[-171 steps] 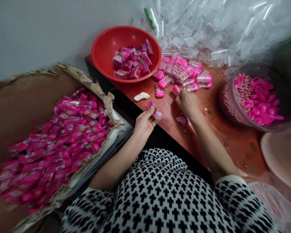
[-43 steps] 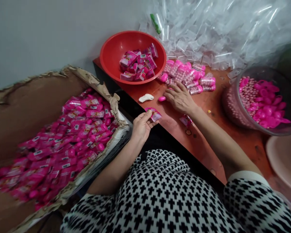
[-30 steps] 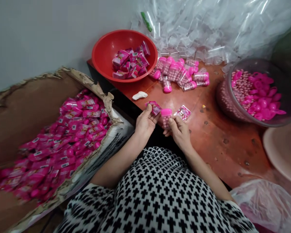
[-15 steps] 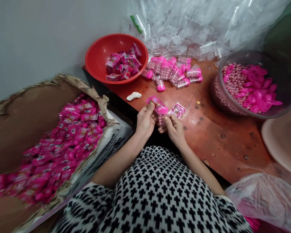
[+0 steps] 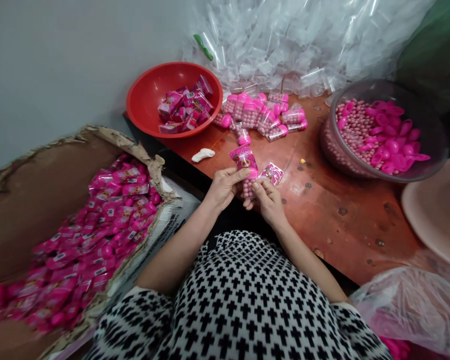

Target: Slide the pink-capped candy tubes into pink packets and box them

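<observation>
Worktop: red-brown, scuffed and stained surface (image 5: 315,215), grey wall behind at left; layout matches the earlier frames.
Left hand (image 5: 225,189): thumb and fingers pinched on a pink printed film sleeve (image 5: 243,156); half a second ago the thumb sat higher up, now it presses near the cap.
Right hand (image 5: 269,200): fingers grasping the lower part of a clear cylindrical plastic jar (image 5: 247,190) with pale pink beads; 1.4 seconds ago this hand was at the jar pile.
Jar: held between both hands at the worktop's near edge, pink cap uppermost; a second ago it stood beside the sleeve, now the two overlap.
Cap and sleeve: the left thumb obscures the join; how far the cap is inside cannot be confirmed.
Flat pink printed packet (image 5: 273,173): on the worktop just beyond the right hand, unmoved over the last second.
Jar pile (image 5: 250,111): capped, bead-filled pieces beside a round red plastic bowl (image 5: 137,102).
Torn brown cardboard box (image 5: 48,200): at left, pink wrapped pieces inside, no evident change.
</observation>
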`<act>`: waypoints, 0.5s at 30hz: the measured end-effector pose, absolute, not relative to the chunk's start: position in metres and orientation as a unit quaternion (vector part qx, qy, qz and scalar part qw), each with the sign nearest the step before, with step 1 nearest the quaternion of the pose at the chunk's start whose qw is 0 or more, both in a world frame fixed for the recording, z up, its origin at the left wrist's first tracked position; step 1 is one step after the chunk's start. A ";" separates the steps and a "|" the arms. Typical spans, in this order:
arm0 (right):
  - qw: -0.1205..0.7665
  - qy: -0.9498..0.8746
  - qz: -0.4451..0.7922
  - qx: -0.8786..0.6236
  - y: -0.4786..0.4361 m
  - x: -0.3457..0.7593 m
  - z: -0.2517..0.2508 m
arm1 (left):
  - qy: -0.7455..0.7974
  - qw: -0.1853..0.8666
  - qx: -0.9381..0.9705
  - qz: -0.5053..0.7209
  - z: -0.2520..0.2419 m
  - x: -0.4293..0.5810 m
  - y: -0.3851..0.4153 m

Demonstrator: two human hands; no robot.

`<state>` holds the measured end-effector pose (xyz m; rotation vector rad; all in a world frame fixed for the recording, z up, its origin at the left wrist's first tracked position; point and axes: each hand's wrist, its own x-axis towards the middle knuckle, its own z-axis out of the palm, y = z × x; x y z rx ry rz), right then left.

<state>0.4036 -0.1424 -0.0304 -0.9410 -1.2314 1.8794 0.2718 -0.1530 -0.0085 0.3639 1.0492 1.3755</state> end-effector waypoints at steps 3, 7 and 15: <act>0.360 -0.485 0.705 -0.370 -0.142 0.405 -0.031 | 0.473 0.635 0.203 0.576 -0.005 0.269 -0.151; 0.390 -0.521 0.639 -0.410 -0.142 0.406 -0.034 | 0.481 0.628 0.195 0.581 -0.004 0.273 -0.151; 0.383 -0.408 0.733 -0.387 -0.134 0.402 -0.031 | 0.471 0.644 0.173 0.577 -0.006 0.284 -0.155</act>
